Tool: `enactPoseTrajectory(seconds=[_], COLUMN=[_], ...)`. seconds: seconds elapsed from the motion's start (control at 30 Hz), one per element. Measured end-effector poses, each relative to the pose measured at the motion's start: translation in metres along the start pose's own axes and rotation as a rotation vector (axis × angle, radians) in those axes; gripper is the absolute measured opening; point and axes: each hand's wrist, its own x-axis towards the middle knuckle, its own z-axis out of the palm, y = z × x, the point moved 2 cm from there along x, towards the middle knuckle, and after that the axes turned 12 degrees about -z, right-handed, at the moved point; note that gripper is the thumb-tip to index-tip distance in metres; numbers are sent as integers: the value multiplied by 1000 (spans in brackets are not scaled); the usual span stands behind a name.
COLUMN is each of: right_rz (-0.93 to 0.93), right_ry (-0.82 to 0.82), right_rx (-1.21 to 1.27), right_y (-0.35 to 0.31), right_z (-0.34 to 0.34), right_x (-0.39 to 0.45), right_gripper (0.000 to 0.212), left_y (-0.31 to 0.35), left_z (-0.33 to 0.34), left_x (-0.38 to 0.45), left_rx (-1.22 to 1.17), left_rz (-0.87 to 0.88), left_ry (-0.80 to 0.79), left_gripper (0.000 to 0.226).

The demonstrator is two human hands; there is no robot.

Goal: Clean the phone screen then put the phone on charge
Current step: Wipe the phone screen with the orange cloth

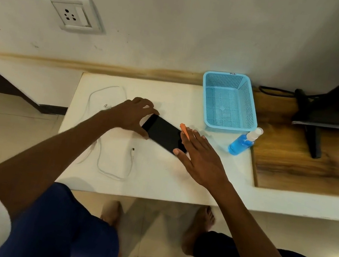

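A black phone [162,132] lies screen up, slanted, on the white table [156,177]. My left hand [134,115] grips its far left end with curled fingers. My right hand [198,155] lies flat over the phone's near right end and presses an orange cloth [185,131] onto the screen; only a strip of the cloth shows beside the fingers. A white charging cable [101,157] loops on the table to the left of the phone, its plug end [133,149] lying loose. A wall socket [72,14] sits on the wall at upper left.
A light blue plastic basket [241,83] stands at the back right of the table. A spray bottle of blue liquid [242,142] stands just in front of it. A wooden board [304,165] with a black stand [313,138] lies to the right. My knees and feet are below the table edge.
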Motion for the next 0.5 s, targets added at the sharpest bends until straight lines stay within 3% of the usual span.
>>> enactPoseTrajectory(seconds=[0.27, 0.5], right_rz=[-30, -72], right_ry=[1, -51], right_rx=[-108, -132], right_y=[-14, -25], right_z=[11, 34], right_x=[17, 30], right_gripper=[73, 75], left_y=[6, -2], left_z=[64, 84], left_x=[-68, -80], left_rx=[-159, -294], left_rz=[-342, -406], left_ry=[364, 338], left_gripper=[89, 95])
